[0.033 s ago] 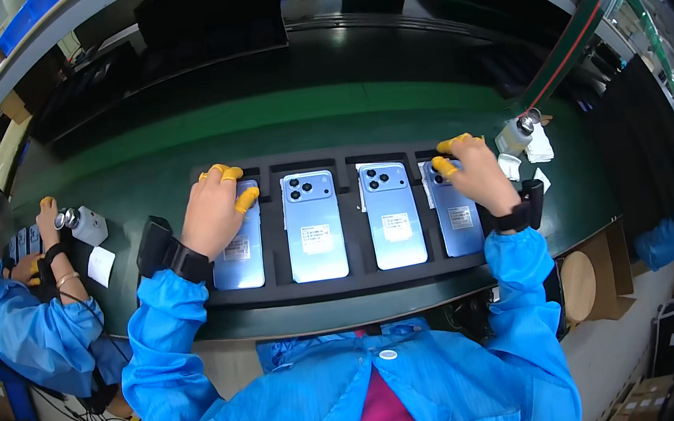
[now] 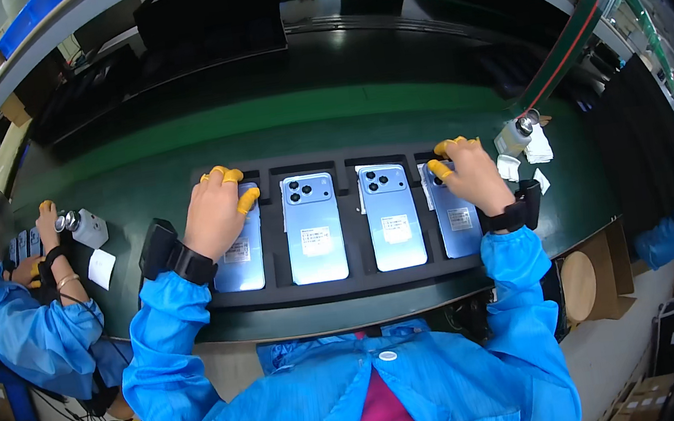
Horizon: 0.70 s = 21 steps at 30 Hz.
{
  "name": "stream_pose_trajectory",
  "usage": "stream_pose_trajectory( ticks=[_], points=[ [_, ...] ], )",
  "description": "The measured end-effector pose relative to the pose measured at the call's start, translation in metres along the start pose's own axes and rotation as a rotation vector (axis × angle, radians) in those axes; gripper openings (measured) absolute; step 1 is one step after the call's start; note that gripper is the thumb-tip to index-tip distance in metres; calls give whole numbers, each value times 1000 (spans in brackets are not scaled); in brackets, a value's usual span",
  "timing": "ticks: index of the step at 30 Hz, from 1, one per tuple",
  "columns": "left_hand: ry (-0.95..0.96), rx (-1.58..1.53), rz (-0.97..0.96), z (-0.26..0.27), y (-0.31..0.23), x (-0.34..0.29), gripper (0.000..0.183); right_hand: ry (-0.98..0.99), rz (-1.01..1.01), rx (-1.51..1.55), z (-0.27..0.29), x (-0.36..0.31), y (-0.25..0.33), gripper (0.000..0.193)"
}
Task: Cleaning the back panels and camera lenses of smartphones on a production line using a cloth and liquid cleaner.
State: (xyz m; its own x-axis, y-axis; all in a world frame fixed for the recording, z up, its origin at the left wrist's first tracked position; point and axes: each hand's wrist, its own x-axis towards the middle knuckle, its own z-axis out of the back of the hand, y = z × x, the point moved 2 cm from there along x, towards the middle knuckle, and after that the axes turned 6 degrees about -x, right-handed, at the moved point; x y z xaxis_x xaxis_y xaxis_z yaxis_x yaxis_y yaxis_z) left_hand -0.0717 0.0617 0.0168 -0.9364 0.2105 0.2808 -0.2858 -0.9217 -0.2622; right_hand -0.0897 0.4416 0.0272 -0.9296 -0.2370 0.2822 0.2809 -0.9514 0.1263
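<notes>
Four light-blue smartphones (image 2: 312, 214) lie back up, side by side in a black foam tray (image 2: 359, 246), beneath and between the wearer's two grips. Each seems to have its own recess, probably so that neighbours cannot rub together. Their long axes run near to far, roughly parallel; on the middle phones (image 2: 393, 203), untouched between the grips, the camera ends point away from the wearer.

The left grip (image 2: 214, 214) overlaps the upper left of the leftmost phone (image 2: 239, 275), hiding its camera end. The right grip (image 2: 475, 179) overlaps the upper right of the rightmost phone (image 2: 462, 242). On both, thumb and fingers curve toward the tray's far edge; whether they pinch phone or foam, I cannot tell. Yellow finger cots (image 2: 249, 200) cap the digits, likely to keep skin marks off.

Beyond both grips stretches a green worktop (image 2: 402, 121). Near the right grip, to its right, are a metal-topped bottle (image 2: 514, 138) and white wipes (image 2: 539, 148). Well left of the left grip sits a co-worker (image 2: 38, 331) in blue.
</notes>
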Motion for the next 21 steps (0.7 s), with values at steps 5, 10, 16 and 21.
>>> stream_pose_trajectory(
  ticks=[5, 10, 16, 21],
  points=[
    [16, 57, 20, -6, 1, 6, 35, 17, -110, 131, -4, -7, 8, 39],
    [-127, 147, 57, 14, -13, 11, 43, -75, -55, 107, 8, -9, 3, 52],
    [-311, 217, -66, -2, 7, 57, 38, -207, 37, 1, -5, 39, 7, 46],
    [-111, -60, -302, -33, -66, 46, 23, -110, 291, 121, -18, 29, 77, 26]
  ],
)
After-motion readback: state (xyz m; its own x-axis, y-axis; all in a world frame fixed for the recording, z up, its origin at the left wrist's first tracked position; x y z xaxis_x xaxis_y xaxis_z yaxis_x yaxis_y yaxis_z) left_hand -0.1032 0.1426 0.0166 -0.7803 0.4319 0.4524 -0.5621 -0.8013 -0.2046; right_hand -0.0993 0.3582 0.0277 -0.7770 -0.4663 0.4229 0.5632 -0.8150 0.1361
